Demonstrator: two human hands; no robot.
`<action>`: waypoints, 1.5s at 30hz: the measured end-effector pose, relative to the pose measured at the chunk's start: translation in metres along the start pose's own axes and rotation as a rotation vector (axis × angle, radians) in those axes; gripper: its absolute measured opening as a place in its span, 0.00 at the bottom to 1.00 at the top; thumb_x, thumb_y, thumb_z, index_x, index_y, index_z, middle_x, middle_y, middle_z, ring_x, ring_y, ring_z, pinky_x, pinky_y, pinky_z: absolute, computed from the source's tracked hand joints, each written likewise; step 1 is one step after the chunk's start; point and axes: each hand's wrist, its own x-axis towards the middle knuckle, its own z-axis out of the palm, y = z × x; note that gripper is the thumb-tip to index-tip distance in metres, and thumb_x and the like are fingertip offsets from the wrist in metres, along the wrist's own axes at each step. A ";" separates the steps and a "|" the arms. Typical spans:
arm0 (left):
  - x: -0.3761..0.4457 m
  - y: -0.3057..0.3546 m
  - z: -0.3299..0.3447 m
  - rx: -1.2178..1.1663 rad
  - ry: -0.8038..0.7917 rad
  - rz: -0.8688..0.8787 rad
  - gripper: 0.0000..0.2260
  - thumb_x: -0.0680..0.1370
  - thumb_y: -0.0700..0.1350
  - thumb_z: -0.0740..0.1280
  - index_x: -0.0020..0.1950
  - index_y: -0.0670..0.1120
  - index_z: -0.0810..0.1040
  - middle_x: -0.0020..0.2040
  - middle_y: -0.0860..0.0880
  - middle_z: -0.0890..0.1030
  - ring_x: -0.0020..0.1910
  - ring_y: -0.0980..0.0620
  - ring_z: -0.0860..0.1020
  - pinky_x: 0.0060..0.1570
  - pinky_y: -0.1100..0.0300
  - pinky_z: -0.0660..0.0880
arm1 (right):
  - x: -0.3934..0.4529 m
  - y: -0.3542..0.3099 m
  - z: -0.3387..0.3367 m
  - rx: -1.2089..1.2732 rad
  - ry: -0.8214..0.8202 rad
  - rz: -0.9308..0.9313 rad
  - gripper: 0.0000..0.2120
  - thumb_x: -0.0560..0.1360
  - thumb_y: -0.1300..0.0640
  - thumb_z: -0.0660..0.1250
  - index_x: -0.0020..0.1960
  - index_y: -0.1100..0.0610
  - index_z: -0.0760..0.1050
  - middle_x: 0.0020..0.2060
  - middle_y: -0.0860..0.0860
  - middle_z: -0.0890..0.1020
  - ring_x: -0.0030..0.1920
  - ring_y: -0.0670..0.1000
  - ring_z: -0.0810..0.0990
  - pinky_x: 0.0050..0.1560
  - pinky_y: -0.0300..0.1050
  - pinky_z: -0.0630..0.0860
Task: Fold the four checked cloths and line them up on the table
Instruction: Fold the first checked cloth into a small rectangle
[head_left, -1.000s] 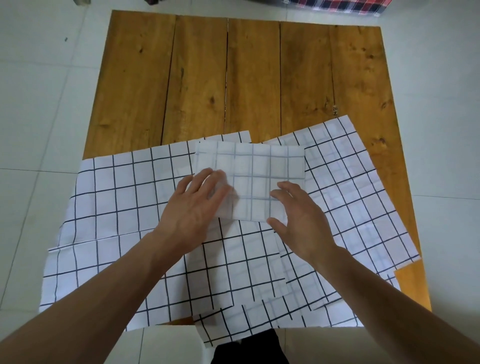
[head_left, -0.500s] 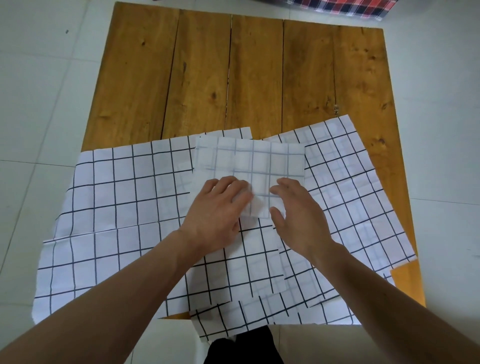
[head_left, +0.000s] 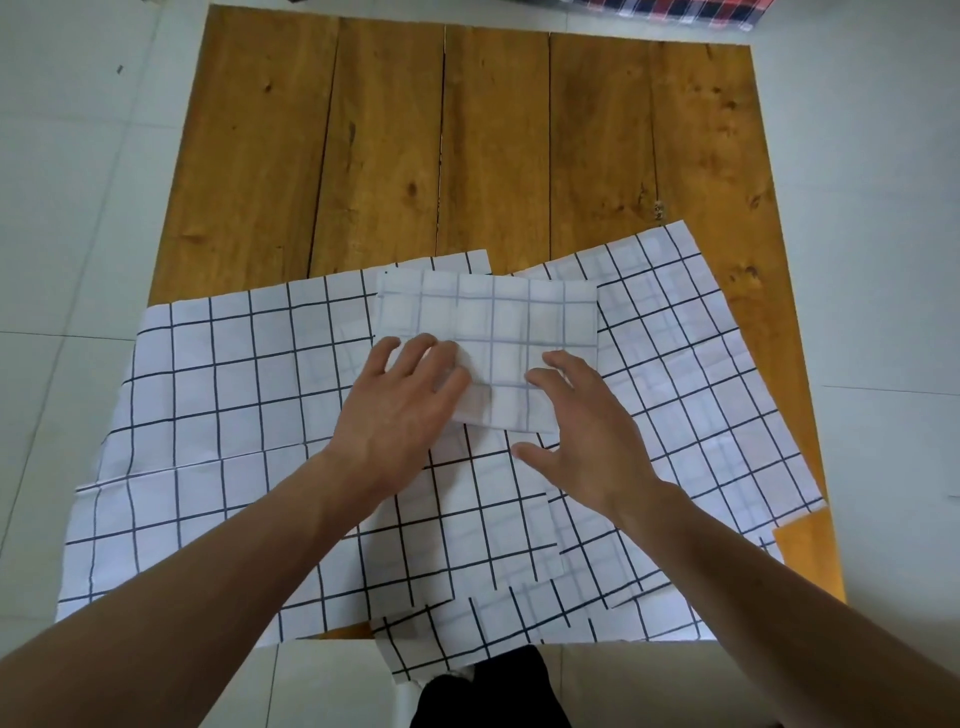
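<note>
A folded checked cloth (head_left: 498, 322), white with faint grey lines, lies in the middle on top of unfolded ones. My left hand (head_left: 400, 410) presses flat on its near left corner, fingers spread. My right hand (head_left: 582, 431) rests flat on its near right edge, thumb out over the cloth beneath. A flat checked cloth (head_left: 223, 415) spreads to the left and hangs over the table edge. Another flat checked cloth (head_left: 691, 374) lies angled on the right. A further checked cloth (head_left: 467, 561) lies under my forearms at the near edge.
The wooden plank table (head_left: 467, 145) shows bare wood across its far half. White floor tiles (head_left: 78, 182) surround it. A red and blue plaid fabric (head_left: 675, 9) sits on the floor beyond the far right corner.
My left hand has slid to the right along the folded cloth's near edge, closer to my right hand. The right hand has barely shifted.
</note>
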 end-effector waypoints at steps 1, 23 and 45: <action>0.000 -0.002 -0.001 0.024 0.002 -0.033 0.31 0.62 0.38 0.74 0.65 0.44 0.72 0.69 0.42 0.71 0.70 0.39 0.67 0.69 0.40 0.61 | 0.000 0.000 0.000 -0.001 -0.002 0.002 0.35 0.70 0.43 0.74 0.73 0.50 0.65 0.76 0.45 0.59 0.75 0.47 0.59 0.68 0.44 0.68; -0.024 0.033 -0.035 -0.232 0.338 -0.011 0.05 0.68 0.39 0.71 0.43 0.45 0.81 0.44 0.50 0.82 0.45 0.46 0.78 0.59 0.47 0.66 | -0.004 -0.038 0.013 -0.023 0.360 -0.348 0.07 0.68 0.65 0.72 0.43 0.56 0.79 0.45 0.48 0.79 0.50 0.51 0.76 0.50 0.42 0.69; -0.092 0.006 0.004 -0.409 0.365 -0.025 0.08 0.66 0.39 0.76 0.43 0.46 0.82 0.45 0.52 0.83 0.45 0.47 0.79 0.52 0.52 0.69 | -0.007 0.016 0.017 0.074 0.397 -0.514 0.14 0.64 0.75 0.70 0.44 0.59 0.83 0.45 0.51 0.83 0.52 0.54 0.77 0.50 0.50 0.72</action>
